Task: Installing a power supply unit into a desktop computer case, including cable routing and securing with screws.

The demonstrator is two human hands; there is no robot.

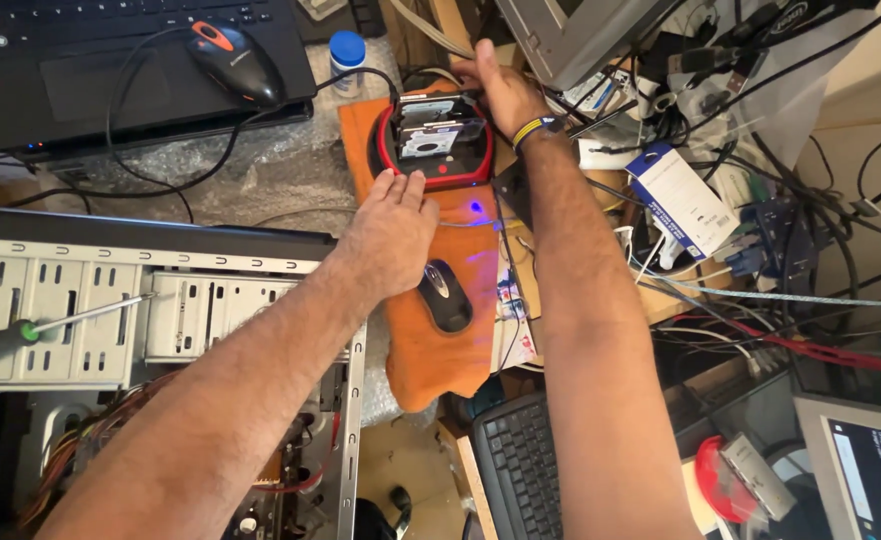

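A red and black drive dock stands on an orange cloth, with two bare hard drives upright in its slots. My right hand reaches over the far side of the dock, its fingers curled on the top edge of the rear drive. The flat fingers of my left hand press the near base of the dock. A small blue light glows just right of my left hand.
A grey and black mouse lies on the cloth below my left hand. A laptop with an orange and black mouse is far left. An open computer case with a screwdriver sits left; tangled cables right; a keyboard below.
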